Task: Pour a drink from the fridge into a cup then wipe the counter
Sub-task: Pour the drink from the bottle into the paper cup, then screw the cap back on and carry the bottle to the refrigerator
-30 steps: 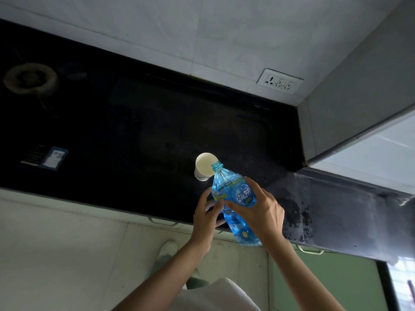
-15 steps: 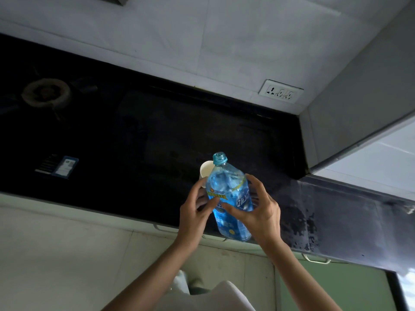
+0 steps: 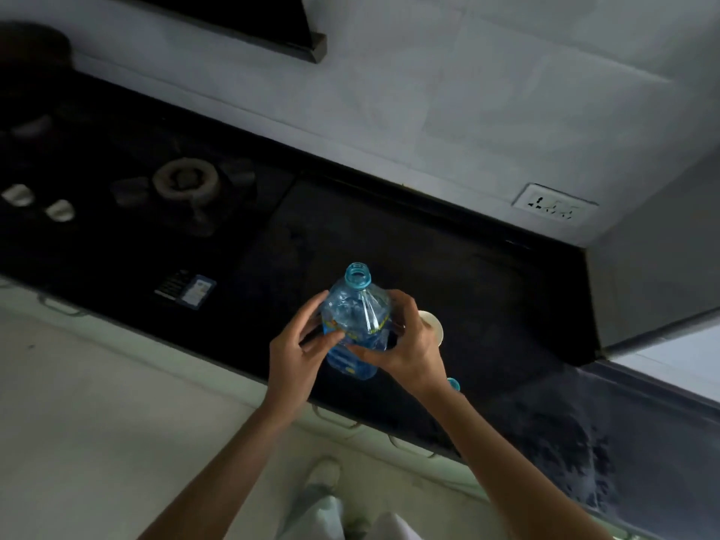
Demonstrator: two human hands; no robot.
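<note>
Blue-tinted clear plastic bottle held upright over the front of the black stone bench, its mouth open and uncapped. Left hand wraps the bottle's left side, fingers curled onto the label; right hand clasps the right side, thumb across the front, so each grip is closed on the bottle. White paper cup stands on the bench just behind the right hand, mostly hidden by it. Small blue cap peeks out beside the right wrist (only a sliver shows). Gas burner sits well apart, far left.
</note>
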